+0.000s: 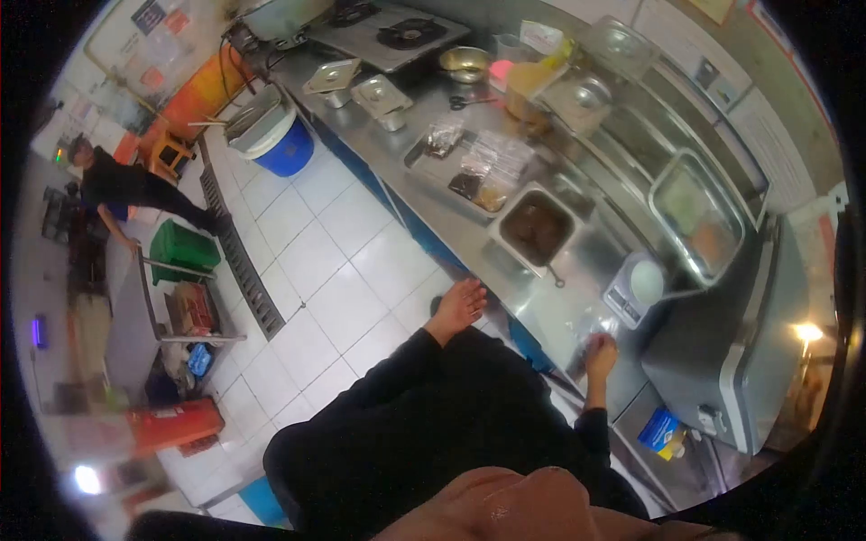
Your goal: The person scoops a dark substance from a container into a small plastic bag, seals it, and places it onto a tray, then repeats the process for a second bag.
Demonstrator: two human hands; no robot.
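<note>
My left hand [458, 311] hovers at the counter's front edge, fingers stretched out, holding nothing visible. Over the steel counter, the fingers of my right hand [601, 357] are curled together on what looks like a clear plastic bag [586, 326]; the glare blurs its outline. Just beyond that hand stands a small white scale [622, 302] with a round white bowl [646, 281] on it. Left of the scale is a square metal pan [538, 227] of brown sauce, with a utensil handle sticking out. Farther along, a metal tray [428, 160] carries several filled clear packets [487, 167].
A stove [397, 36], lidded metal containers [381, 97], scissors [462, 102] and a gold bowl [465, 63] occupy the counter's far part. A tray [690, 212] rests at right. Behind on the tiled floor are a blue bucket [287, 149] and another person [126, 185].
</note>
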